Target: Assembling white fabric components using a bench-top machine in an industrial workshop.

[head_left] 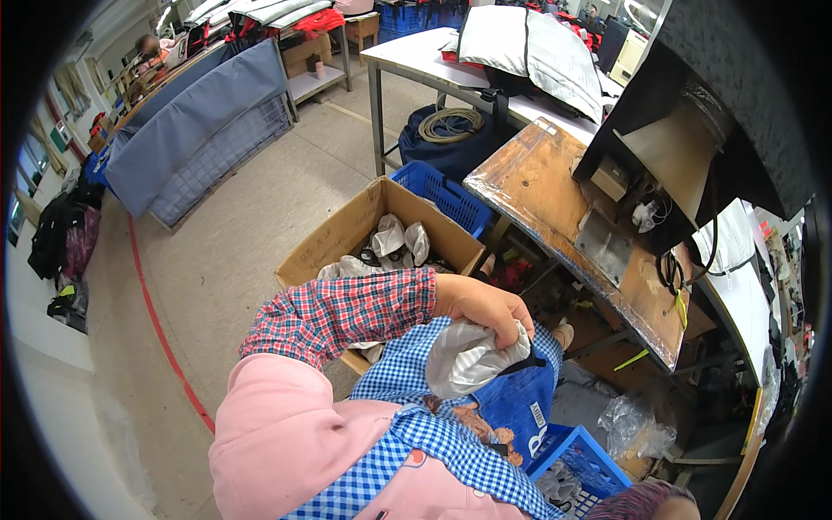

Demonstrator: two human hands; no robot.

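My left hand (492, 305) is closed on the rim of a light grey-white striped fabric pouch (466, 360). The pouch hangs over my lap, and a black strip shows along its edge. Behind my left forearm stands an open cardboard box (342, 232) holding several similar pale fabric pieces (390, 241) with black trim. At the lower right edge my right hand (676, 510) shows only in part below a dark checked cuff, its fingers out of sight. Close to it is a blue plastic basket (598, 464) with grey fabric pieces inside.
A worn wooden worktable (533, 178) with a dark machine housing (685, 130) stands at right. Behind the box are another blue crate (446, 195) and a white table (407, 52) with quilted silver-grey pieces. A grey-covered wire cart (208, 121) stands far left.
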